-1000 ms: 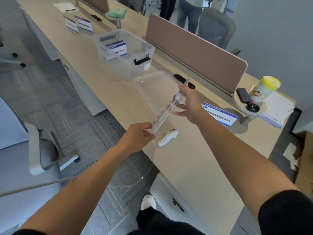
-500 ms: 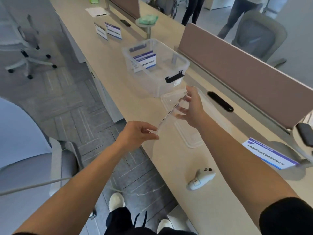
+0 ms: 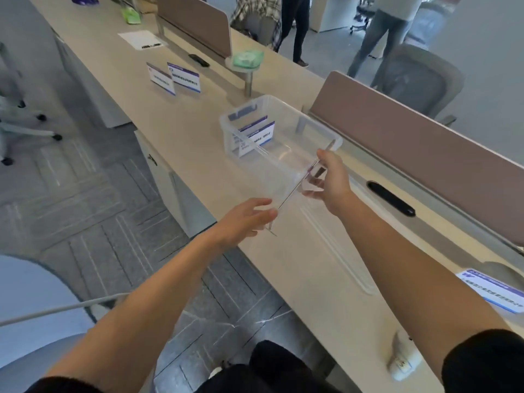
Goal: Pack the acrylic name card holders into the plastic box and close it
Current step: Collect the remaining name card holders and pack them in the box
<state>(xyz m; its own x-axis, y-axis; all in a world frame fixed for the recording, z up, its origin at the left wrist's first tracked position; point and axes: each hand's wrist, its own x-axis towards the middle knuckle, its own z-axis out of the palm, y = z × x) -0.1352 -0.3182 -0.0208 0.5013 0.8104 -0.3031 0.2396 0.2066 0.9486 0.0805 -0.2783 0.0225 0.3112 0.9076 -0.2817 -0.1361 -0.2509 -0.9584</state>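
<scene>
I hold a clear acrylic name card holder [image 3: 295, 188] edge-on between both hands, just in front of the clear plastic box [image 3: 317, 124]. My left hand [image 3: 243, 219] pinches its near end, my right hand [image 3: 330, 177] grips its far end at the box's near wall. Inside the box stands a holder with a blue-and-white card [image 3: 255, 134]. The box's clear lid [image 3: 340, 251] lies flat on the desk under my right forearm. Two more card holders [image 3: 175, 79] stand farther along the desk, and another one [image 3: 493, 290] lies at the right.
A brown desk divider [image 3: 411, 137] runs behind the box. A white mouse-like device [image 3: 402, 361] lies near the desk's front edge. A round stand with a green cloth [image 3: 246, 63] and a sheet of paper [image 3: 141, 39] sit beyond. People stand behind the desk.
My view and hands have shifted along the desk toward the box; the holder has travelled from above the lid to the box's near wall, still held at both ends.
</scene>
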